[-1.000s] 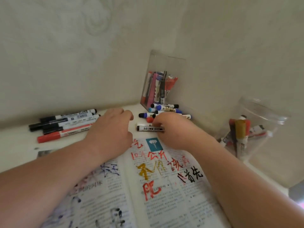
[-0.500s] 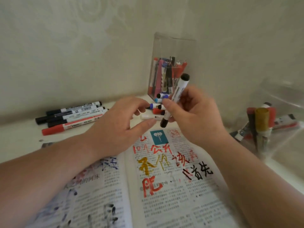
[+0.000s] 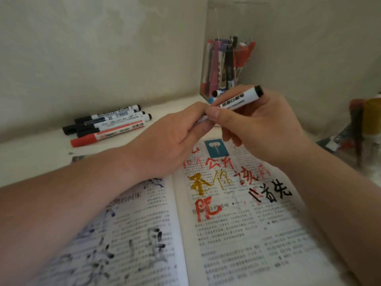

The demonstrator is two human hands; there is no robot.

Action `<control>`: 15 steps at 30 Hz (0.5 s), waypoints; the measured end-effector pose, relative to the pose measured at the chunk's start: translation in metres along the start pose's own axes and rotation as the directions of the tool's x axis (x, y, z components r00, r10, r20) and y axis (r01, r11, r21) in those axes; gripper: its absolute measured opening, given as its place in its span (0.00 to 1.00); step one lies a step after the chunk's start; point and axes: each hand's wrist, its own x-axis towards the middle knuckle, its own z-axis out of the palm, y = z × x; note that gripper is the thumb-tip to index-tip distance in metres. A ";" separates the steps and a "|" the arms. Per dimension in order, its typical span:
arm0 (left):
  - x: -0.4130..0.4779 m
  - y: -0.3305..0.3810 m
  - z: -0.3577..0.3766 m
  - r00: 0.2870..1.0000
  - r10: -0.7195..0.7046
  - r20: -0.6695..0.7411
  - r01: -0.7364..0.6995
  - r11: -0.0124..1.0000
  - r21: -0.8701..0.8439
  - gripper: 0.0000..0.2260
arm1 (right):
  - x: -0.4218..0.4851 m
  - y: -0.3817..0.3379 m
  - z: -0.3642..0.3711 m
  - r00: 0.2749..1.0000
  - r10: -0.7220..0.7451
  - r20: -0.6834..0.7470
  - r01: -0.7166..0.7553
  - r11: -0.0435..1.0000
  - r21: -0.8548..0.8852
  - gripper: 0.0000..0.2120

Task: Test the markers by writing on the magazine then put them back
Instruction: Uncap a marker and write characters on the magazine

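Hands: the left hand (image 3: 171, 139) has its fingers curled, grip clamped round the lower end of a white-barrelled marker with a black end (image 3: 237, 101). That lower end is hidden inside the fingers, so it cannot be told whether a cap is on it. The right hand (image 3: 266, 131) pinches the same marker's barrel between thumb and fingers near mid-length, grip likewise clamped on it.

Position of marker: held in the air over the far edge of the open magazine (image 3: 226, 234), tilted, with the black end up and to the right. It is clear of the page.

Magazine: lies flat on the white table (image 3: 31, 153), with both forearms reaching over it. The right page carries handwritten characters in red, gold and black over the print. The left page carries blue and black scribbles.

Left of the hands: a row of four markers (image 3: 107, 124) lies on the table side by side. Three have black caps and the nearest has a red one, all caps pointing left.

Back corner: a tall clear plastic holder (image 3: 222, 27) stands against the wall with assorted markers upright inside. Some loose markers (image 3: 216, 93) lie at its foot, partly hidden behind the right hand.

Right edge: a clear round container (image 3: 373, 145) holds red and gold markers. It is blurred and finer detail is not readable.
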 end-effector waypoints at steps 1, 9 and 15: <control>-0.001 0.000 -0.001 1.000 0.009 -0.007 -0.009 1.000 0.007 0.06 | -0.001 -0.001 0.000 1.000 0.003 0.004 -0.003 1.000 0.031 0.10; 0.000 0.000 -0.001 0.999 -0.014 -0.035 0.014 1.000 -0.008 0.07 | 0.000 -0.001 -0.002 0.998 -0.027 0.048 0.021 0.993 0.114 0.10; -0.008 -0.009 -0.003 0.995 -0.093 0.048 0.098 0.989 -0.108 0.10 | 0.000 -0.019 -0.016 0.951 0.109 -0.290 -0.036 0.969 0.246 0.09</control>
